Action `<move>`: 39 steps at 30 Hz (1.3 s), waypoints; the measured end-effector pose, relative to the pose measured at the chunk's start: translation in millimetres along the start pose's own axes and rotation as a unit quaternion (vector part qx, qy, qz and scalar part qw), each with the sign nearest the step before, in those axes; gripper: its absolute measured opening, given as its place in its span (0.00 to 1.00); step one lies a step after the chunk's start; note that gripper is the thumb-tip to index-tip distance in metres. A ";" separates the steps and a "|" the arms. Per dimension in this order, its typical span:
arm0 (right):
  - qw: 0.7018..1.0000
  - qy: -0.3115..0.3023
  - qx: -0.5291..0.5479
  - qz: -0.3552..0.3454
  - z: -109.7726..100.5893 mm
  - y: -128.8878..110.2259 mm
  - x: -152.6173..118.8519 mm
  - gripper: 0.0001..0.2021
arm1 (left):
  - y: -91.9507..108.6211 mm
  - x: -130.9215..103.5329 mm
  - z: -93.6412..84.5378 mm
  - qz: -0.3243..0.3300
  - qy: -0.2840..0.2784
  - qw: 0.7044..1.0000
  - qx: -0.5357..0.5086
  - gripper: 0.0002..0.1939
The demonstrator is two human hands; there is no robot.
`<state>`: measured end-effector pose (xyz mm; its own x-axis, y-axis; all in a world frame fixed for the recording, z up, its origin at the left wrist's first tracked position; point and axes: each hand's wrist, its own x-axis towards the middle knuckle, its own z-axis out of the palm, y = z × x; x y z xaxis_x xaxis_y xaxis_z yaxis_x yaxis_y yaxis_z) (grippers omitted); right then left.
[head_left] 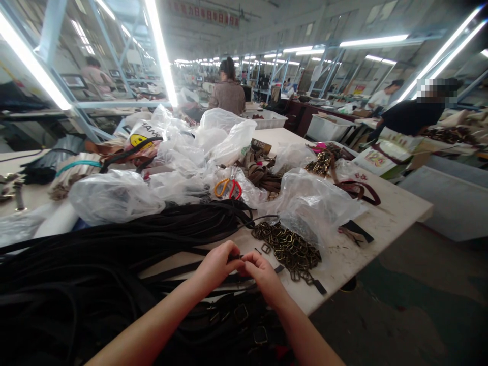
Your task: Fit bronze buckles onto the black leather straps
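My left hand (pixel 221 260) and my right hand (pixel 262 272) meet over the front of the table, fingertips pinched together. Between them is the end of a black strap (pixel 237 257), mostly covered by the fingers; whether a buckle is on it I cannot make out. Just right of my hands lies a heap of brass-coloured metal buckles (pixel 287 246), with one loose buckle (pixel 266 248) at its near-left edge. A large bundle of long black straps (pixel 125 231) spreads across the left. Below my wrists, black straps with square buckles (pixel 241 313) hang or lie in shadow.
Clear plastic bags (pixel 118 195) cover the middle of the table (pixel 396 211). Scissors with orange and red handles (pixel 229 188) lie among them, beside brown straps (pixel 261 170). White bins (pixel 450 198) stand at the right. Co-workers (pixel 227 94) are farther back.
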<state>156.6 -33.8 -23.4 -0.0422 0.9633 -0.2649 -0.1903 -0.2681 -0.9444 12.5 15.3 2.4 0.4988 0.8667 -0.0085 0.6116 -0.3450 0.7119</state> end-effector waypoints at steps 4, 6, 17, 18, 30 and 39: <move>0.998 0.026 0.030 -0.051 0.9 -2.4 -2.8 0.12 | 2.7 -2.1 1.7 0.053 0.014 0.998 0.025 0.14; 0.996 0.044 0.036 -0.066 1.3 -2.3 -3.0 0.13 | 7.6 -4.8 2.2 0.075 0.023 0.995 0.059 0.12; 0.969 0.133 -0.196 -0.071 -48.6 -2.0 -20.4 0.09 | -19.3 -20.9 -6.3 0.025 -0.063 0.988 0.141 0.23; 0.949 0.144 -0.268 -0.080 -54.2 -2.4 -22.9 0.09 | -29.2 -25.1 -9.2 0.006 -0.072 0.984 0.164 0.19; 0.734 -0.100 -0.650 -0.171 4.5 -0.3 -12.0 0.10 | -60.9 -80.1 -26.8 -0.025 -0.216 0.960 0.179 0.13; 0.726 -0.117 -0.674 -0.072 5.0 5.4 -14.7 0.12 | -57.5 -15.0 -18.3 0.078 -0.032 0.913 0.400 0.08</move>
<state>151.3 -49.3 -23.6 -0.3125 0.9154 -0.2538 0.9167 0.2207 -0.3330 -41.3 28.8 -25.6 0.6379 0.7700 -0.0098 0.7695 -0.6379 -0.0322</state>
